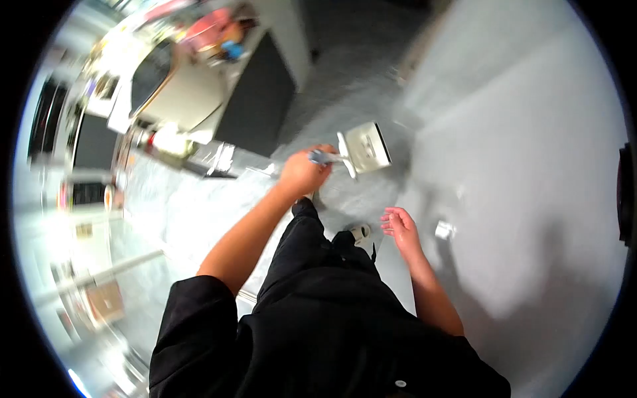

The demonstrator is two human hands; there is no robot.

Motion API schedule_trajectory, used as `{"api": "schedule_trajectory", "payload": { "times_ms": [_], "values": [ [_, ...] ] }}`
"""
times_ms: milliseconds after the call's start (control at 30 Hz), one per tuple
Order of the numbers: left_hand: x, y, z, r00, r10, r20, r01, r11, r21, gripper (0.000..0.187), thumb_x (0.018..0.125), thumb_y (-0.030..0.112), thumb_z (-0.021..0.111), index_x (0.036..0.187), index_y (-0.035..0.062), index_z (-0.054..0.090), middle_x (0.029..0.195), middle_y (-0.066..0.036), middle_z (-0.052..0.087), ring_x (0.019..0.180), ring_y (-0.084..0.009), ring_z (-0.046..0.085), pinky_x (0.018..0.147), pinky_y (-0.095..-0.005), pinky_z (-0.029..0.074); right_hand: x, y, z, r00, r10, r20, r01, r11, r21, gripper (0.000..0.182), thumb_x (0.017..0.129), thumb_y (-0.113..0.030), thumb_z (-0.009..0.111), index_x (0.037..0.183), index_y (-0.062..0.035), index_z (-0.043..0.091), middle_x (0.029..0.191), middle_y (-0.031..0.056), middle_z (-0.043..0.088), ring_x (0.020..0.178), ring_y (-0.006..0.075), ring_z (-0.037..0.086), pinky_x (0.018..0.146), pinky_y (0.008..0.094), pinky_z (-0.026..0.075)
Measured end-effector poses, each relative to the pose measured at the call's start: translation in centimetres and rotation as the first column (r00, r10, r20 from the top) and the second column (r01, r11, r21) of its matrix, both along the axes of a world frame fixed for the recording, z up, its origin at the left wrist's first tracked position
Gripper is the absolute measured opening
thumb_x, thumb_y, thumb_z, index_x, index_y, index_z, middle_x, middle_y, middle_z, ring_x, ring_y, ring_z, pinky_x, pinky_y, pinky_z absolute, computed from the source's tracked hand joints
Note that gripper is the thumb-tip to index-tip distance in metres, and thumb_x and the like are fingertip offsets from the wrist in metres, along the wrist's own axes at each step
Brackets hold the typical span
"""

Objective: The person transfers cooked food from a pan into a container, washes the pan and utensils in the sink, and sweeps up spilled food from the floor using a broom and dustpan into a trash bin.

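My left hand (306,174) is wrapped round the grey handle of a white tool with a flat, squarish head (367,148). The head points to the right, above the grey floor, with a crossbar between it and the handle. On the right, my right hand (400,229) is held in the air with its fingers apart and nothing in it. A pale wall lies beyond it, with a small white fitting (445,230) nearest to this hand.
A dark-sided cabinet (257,99) stands at the upper left, with a white rounded container (189,89) and blurred colourful items on top. Shelves and a brown box (105,302) are at the far left. A light shoe (360,232) shows below.
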State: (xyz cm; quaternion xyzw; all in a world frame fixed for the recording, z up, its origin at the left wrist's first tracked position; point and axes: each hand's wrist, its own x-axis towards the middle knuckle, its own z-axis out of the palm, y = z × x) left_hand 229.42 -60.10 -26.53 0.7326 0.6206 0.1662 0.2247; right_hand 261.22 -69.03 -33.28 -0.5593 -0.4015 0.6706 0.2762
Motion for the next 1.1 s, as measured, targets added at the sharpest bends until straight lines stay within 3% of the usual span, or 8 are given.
{"api": "schedule_trajectory", "payload": {
  "times_ms": [133,233,367,467,633,767,900,1100],
  "values": [
    [-6.5,-12.3,0.8,0.952,0.265,0.15,-0.281,0.955,0.098,0.015,0.081,0.016,0.068,0.093,0.0098,0.062,0.083,-0.013,0.061,0.077,-0.0368,0.063,0.064,-0.0484,0.051,-12.8,0.4,6.7,0.938,0.326,-0.119,-0.334,0.941,-0.052,0.041,0.105,-0.037,0.047,0.137,-0.0121,0.046,0.108,0.0108,0.064,0.089,0.0201,0.065,0.079,0.0333,0.055],
    [-9.8,-19.2,-1.5,0.914,0.388,0.12,-0.405,0.893,0.196,0.016,0.079,0.014,0.068,0.092,0.0093,0.061,0.081,-0.013,0.061,0.075,-0.0368,0.063,0.062,-0.0487,0.05,-21.8,-1.7,10.2,0.806,0.468,-0.361,-0.572,0.773,-0.276,0.06,0.102,-0.055,0.042,0.148,-0.0181,0.032,0.11,0.0144,0.062,0.089,0.0247,0.066,0.079,0.0389,0.056],
    [-16.5,-31.1,-3.2,0.855,0.504,0.122,-0.518,0.841,0.157,0.017,0.079,0.014,0.068,0.092,0.0078,0.061,0.079,-0.014,0.061,0.073,-0.037,0.064,0.061,-0.0482,0.05,-34.8,-9.4,9.9,0.721,0.602,-0.343,-0.69,0.581,-0.431,0.06,0.097,-0.068,0.038,0.129,-0.0165,0.041,0.113,0.0151,0.058,0.096,0.0335,0.066,0.083,0.0517,0.055],
    [-25.6,-36.4,-4.6,0.81,0.577,0.105,-0.587,0.797,0.142,0.022,0.076,0.011,0.07,0.095,0.0079,0.06,0.08,-0.014,0.06,0.075,-0.0367,0.063,0.063,-0.0486,0.05,-48.1,-12.2,8.5,0.617,0.737,-0.276,-0.734,0.413,-0.539,0.061,0.094,-0.071,0.042,0.124,-0.0178,0.042,0.105,0.0082,0.055,0.093,0.0318,0.065,0.081,0.0515,0.056],
    [-37.2,-44.8,-5.8,0.643,0.734,0.218,-0.755,0.656,0.019,0.019,0.078,0.011,0.067,0.095,0.0046,0.062,0.086,-0.016,0.066,0.075,-0.0401,0.065,0.068,-0.0504,0.052,-63.3,-19.4,7.7,0.562,0.785,-0.262,-0.728,0.319,-0.607,0.03,0.092,-0.033,0.063,0.114,-0.0158,0.053,0.097,0.0053,0.057,0.082,0.0227,0.064,0.075,0.0431,0.056],
    [-46.5,-47.8,-4.0,0.473,0.872,0.124,-0.845,0.489,-0.216,0.021,0.077,0.012,0.068,0.096,0.0031,0.066,0.094,-0.022,0.069,0.086,-0.0418,0.067,0.072,-0.0506,0.052,-74.3,-23.1,8.2,0.548,0.784,-0.292,-0.738,0.289,-0.61,0.017,0.093,-0.026,0.063,0.097,-0.0091,0.06,0.083,0.0059,0.061,0.067,0.0196,0.063,0.065,0.0341,0.056],
    [-57.3,-48.9,-4.8,0.349,0.922,0.171,-0.908,0.377,-0.183,0.022,0.076,0.015,0.072,0.095,0.0036,0.067,0.091,-0.022,0.068,0.085,-0.0429,0.065,0.07,-0.051,0.052,-86.5,-24.0,7.3,0.406,0.869,-0.284,-0.826,0.216,-0.521,0.02,0.099,-0.025,0.054,0.094,-0.0055,0.057,0.08,0.0064,0.061,0.066,0.0172,0.063,0.06,0.0352,0.058],
    [-75.5,-48.9,-6.2,0.176,0.971,0.163,-0.975,0.195,-0.109,0.019,0.079,0.014,0.069,0.096,0.0081,0.07,0.091,-0.021,0.069,0.086,-0.0435,0.065,0.071,-0.05,0.052,-107.4,-23.9,6.2,0.143,0.952,-0.269,-0.916,0.025,-0.4,0.015,0.095,-0.017,0.055,0.103,-0.0041,0.057,0.082,0.0071,0.061,0.061,0.0158,0.059,0.055,0.0314,0.052]
  ]
}}
